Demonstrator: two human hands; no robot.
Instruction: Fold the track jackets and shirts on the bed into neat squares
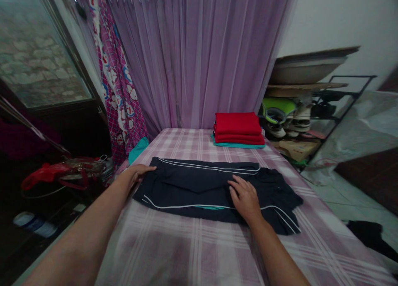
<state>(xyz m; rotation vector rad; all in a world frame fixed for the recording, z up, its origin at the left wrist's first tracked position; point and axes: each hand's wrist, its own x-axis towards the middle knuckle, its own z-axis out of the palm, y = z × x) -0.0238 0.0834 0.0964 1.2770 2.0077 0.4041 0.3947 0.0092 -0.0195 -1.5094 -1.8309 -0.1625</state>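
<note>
The dark garment [189,182] lies flat across the checked sheet [174,248], long side running left to right, with the red stack [239,126] on the far right. The left hand [140,172] is at the garment's left end, its index finger on top; whether its hidden fingers pinch the edge, I cannot tell. The right hand [245,197] lies palm down right of the middle, fingers loosely spread, gripping nothing. The cloth looks light, limp and hard to break, perhaps a bit slippery, so layers may slide or crease. The 2 left corners and the wider right end look like the best holds.
</note>
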